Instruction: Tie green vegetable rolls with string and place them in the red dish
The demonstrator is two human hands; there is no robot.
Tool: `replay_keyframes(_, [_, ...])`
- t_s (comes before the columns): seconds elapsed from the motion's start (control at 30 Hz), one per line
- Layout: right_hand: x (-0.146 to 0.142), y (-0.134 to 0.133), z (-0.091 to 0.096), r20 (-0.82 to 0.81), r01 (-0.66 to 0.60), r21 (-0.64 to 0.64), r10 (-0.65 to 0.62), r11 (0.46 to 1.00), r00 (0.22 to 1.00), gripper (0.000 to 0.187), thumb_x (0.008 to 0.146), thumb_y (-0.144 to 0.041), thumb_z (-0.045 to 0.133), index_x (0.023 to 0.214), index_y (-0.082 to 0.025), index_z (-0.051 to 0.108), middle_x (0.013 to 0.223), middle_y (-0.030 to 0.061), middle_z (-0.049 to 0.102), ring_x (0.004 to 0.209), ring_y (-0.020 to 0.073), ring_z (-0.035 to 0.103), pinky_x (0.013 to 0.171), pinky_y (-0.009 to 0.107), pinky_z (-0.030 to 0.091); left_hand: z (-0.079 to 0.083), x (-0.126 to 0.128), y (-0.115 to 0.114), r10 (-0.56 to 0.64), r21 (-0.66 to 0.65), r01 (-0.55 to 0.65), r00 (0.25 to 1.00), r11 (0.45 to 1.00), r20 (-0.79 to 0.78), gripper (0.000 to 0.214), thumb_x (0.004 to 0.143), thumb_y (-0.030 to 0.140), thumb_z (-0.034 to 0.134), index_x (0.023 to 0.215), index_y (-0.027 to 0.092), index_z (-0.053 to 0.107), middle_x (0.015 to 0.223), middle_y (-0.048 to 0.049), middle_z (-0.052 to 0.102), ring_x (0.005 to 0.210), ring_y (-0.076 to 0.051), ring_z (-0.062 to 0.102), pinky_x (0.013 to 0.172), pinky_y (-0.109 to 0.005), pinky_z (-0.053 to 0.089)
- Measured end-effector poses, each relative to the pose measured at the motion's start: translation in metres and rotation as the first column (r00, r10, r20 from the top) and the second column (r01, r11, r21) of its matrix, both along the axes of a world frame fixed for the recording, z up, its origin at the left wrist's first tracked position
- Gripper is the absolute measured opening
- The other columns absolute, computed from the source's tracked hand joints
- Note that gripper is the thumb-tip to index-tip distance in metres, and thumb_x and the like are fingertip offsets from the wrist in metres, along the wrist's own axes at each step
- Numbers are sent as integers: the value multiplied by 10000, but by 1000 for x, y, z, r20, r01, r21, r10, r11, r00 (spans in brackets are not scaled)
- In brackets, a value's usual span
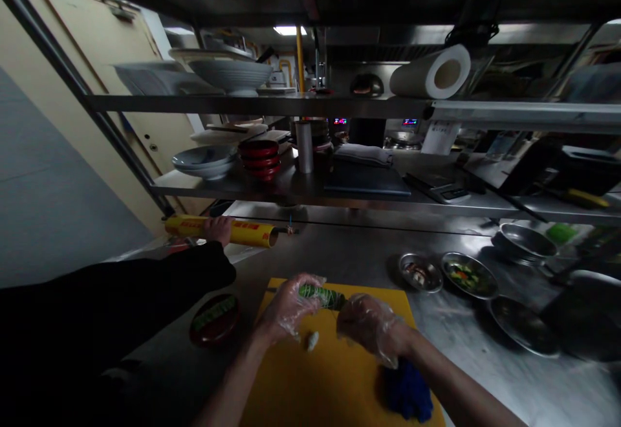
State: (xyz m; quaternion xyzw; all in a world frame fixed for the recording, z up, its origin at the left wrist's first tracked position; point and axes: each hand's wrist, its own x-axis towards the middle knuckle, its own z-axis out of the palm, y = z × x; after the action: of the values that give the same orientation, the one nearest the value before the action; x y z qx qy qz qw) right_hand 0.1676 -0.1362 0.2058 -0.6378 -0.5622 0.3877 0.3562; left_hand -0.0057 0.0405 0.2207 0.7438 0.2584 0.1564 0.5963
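Both my hands wear clear plastic gloves above a yellow cutting board point(310, 388). Between them is a green roll point(330, 298), its surface crossed by thin white lines like string. My left hand point(295, 304) is closed around the roll's left end. With its fingers closed, my right hand point(366, 325) grips the right end, and its fingertips are partly hidden. A small whitish piece point(312, 340) lies on the board below my left hand. Near my right wrist a crumpled blue cloth point(410, 391) rests on the board.
At left, another person's black sleeve point(194, 278) reaches in, that hand point(219, 229) on a yellow tube point(252, 233). A dark red dish point(204, 333) holds green pieces. Metal bowls point(469, 275) with food stand at right. A shelf point(291, 194) with dishes crosses ahead.
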Motion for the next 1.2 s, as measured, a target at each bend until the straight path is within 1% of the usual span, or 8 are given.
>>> replay_keyframes(0.2, [10, 7, 47, 311, -172, 257, 87, 951, 946, 222, 844, -165, 554, 629, -196, 507, 654, -4, 491, 612, 121, 359, 597, 302, 288, 2, 6, -11, -34, 247, 31, 999, 968, 7, 277, 709, 269, 753, 977, 202, 755, 1062, -90, 759, 994, -271, 682, 886, -362, 516])
replay_keyframes(0.3, [23, 16, 58, 373, -174, 291, 56, 941, 926, 257, 887, -225, 547, 634, -190, 527, 668, -7, 495, 640, 122, 390, 627, 301, 306, 14, -1, -18, -151, 158, 162, 985, 974, -82, 267, 693, 250, 782, 952, 214, 727, 880, -30, 719, 825, -223, 646, 754, -319, 491])
replay_keyframes(0.5, [28, 22, 23, -163, 87, 125, -66, 988, 984, 312, 804, -467, 666, 861, -168, 734, 838, 62, 709, 752, 176, 614, 664, 283, 478, 31, -15, -28, -232, -287, 258, 965, 923, 121, 442, 661, 361, 915, 994, 206, 669, 929, -36, 674, 723, -169, 604, 653, -294, 492])
replay_keyframes(0.7, [-18, 4, -22, -334, 131, 46, -108, 990, 936, 364, 842, -531, 678, 765, -177, 714, 747, 74, 681, 636, 168, 571, 576, 291, 424, 22, -18, -24, 91, -208, -42, 969, 977, 229, 416, 688, 336, 897, 1037, 207, 711, 1252, -116, 713, 1072, -266, 671, 903, -350, 538])
replay_keyframes(0.87, [-27, -11, 0, -108, 46, 79, -38, 996, 993, 275, 910, -387, 595, 740, -178, 645, 744, 40, 627, 624, 136, 525, 554, 257, 390, 5, -16, -18, 102, 167, -129, 982, 977, 161, 289, 739, 252, 808, 1000, 222, 691, 1223, -114, 752, 1211, -299, 674, 1054, -386, 484])
replay_keyframes(0.97, [-12, -6, 29, 96, -55, 191, 37, 980, 995, 184, 854, -278, 592, 696, -183, 590, 680, 2, 547, 613, 118, 432, 556, 268, 322, 9, -16, -20, -15, 285, 9, 1000, 958, 20, 267, 751, 255, 790, 1002, 232, 702, 1098, -77, 762, 1051, -271, 685, 930, -354, 492])
replay_keyframes(1.07, [8, 9, 47, 231, -113, 327, 37, 938, 972, 226, 869, -291, 572, 680, -171, 600, 695, -1, 541, 645, 114, 436, 621, 276, 350, 19, -20, -24, -169, 215, 179, 983, 960, -67, 301, 710, 241, 788, 996, 227, 694, 974, -30, 714, 891, -221, 622, 796, -314, 463])
replay_keyframes(1.2, [18, 23, 30, -116, 19, 265, 12, 964, 993, 335, 843, -486, 658, 808, -157, 705, 799, 55, 658, 718, 159, 567, 647, 275, 456, 26, -28, -29, -236, -79, 243, 967, 967, 92, 406, 655, 287, 871, 998, 211, 668, 960, -7, 646, 857, -178, 554, 769, -282, 450])
